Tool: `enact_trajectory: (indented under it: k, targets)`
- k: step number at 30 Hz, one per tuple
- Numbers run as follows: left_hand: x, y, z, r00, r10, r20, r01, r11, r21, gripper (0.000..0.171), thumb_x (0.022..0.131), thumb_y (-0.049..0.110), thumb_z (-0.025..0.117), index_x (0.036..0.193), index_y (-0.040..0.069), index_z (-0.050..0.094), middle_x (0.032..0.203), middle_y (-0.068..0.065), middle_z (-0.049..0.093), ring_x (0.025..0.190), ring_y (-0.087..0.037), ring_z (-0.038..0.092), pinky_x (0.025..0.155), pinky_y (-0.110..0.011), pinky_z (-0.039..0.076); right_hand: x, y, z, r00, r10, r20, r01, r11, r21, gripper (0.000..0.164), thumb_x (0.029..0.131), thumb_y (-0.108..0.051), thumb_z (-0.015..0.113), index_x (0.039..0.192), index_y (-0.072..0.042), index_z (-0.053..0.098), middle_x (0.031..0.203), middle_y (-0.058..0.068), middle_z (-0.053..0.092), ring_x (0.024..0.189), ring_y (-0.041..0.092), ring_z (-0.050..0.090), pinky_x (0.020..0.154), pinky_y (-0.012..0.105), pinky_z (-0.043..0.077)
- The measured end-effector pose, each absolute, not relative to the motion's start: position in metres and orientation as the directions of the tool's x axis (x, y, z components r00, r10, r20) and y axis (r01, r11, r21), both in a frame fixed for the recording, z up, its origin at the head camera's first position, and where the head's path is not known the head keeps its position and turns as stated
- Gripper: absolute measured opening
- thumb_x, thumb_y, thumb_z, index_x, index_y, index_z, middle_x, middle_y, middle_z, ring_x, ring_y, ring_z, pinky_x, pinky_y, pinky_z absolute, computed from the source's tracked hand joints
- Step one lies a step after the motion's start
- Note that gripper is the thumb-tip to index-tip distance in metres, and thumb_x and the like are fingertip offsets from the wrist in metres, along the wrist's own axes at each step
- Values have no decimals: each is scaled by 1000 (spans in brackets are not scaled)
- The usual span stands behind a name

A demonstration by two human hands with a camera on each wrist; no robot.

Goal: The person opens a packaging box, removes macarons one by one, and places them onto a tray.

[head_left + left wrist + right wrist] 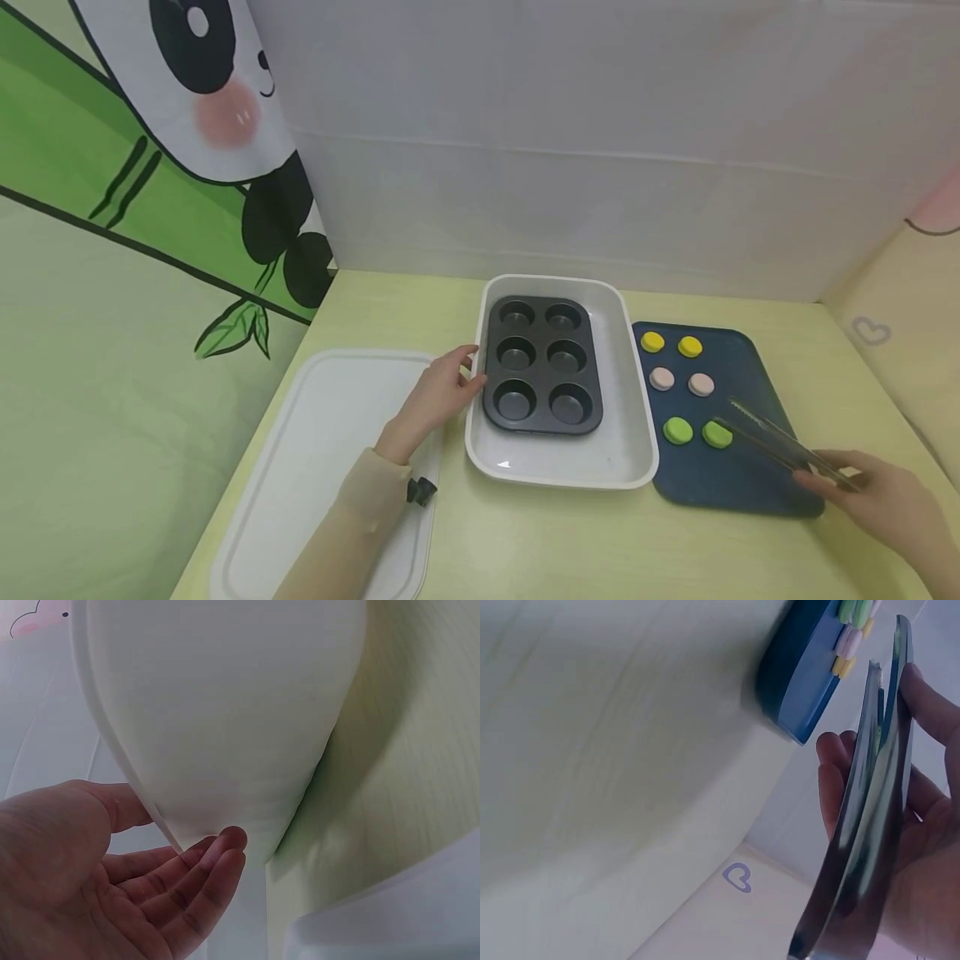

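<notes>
My left hand (435, 392) grips the left rim of a white rectangular tub (626, 450). In the left wrist view its thumb goes over the rim and the fingers (202, 900) bend against the outer wall. Inside the tub lies a dark muffin tin (542, 368) with several bare cups. My right hand (885, 492) holds metal tongs (866, 840) between thumb and fingers, their two arms slightly apart. The tong tips overlap the right green macaron (717, 434) in the head view. It sits on a dark blue tray (750, 487) with yellow macarons (690, 347), pink macarons (701, 384) and another green one.
A white flat tray or lid (322, 450) lies under my left forearm, at the table's left side. The tub stands between it and the blue tray, overlapping the blue tray's left edge in the head view. A pale wall (570, 200) rises behind the table.
</notes>
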State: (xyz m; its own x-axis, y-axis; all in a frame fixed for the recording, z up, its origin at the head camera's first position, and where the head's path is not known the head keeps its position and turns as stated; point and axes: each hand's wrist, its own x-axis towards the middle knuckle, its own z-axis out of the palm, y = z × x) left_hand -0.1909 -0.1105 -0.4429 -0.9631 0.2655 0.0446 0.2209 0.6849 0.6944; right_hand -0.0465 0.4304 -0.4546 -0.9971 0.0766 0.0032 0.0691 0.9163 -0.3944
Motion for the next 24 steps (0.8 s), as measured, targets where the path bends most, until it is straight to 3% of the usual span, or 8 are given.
enact_trajectory:
  k: [9, 14, 17, 24]
  targets:
    - [-191, -111, -442, -962, 270, 46, 225, 684, 694, 54, 96, 20, 67, 144, 3, 49, 118, -14, 63, 84, -17, 64, 68, -33, 54, -63, 430, -446, -995, 92, 43, 69, 922, -381, 57, 86, -47, 76, 112, 4, 69, 83, 24, 72, 76, 45, 67, 54, 36, 44]
    - [-190, -111, -441, -963, 267, 48, 224, 685, 693, 55, 96, 20, 67, 144, 3, 48, 119, -14, 63, 83, -16, 64, 68, -32, 54, -78, 430, -440, -991, 128, 50, 105, 938, -329, 63, 87, -54, 72, 111, 4, 69, 77, 14, 71, 70, 34, 65, 53, 31, 38]
    - [-189, -111, -440, -962, 270, 42, 223, 683, 695, 55, 96, 20, 67, 144, 2, 48, 119, -14, 63, 82, -16, 63, 67, -32, 53, -86, 430, -438, -987, 146, 61, 120, 942, -314, 66, 87, -56, 70, 110, 5, 70, 78, 15, 71, 71, 35, 64, 52, 33, 39]
    - [-188, -111, -439, -963, 268, 34, 216, 690, 691, 55, 96, 21, 67, 145, 3, 47, 119, -13, 63, 82, -15, 63, 66, -31, 53, -104, 421, -440, -985, 166, 49, 138, 921, -365, 68, 89, -59, 66, 110, 6, 69, 107, 30, 67, 92, 51, 62, 61, 43, 41]
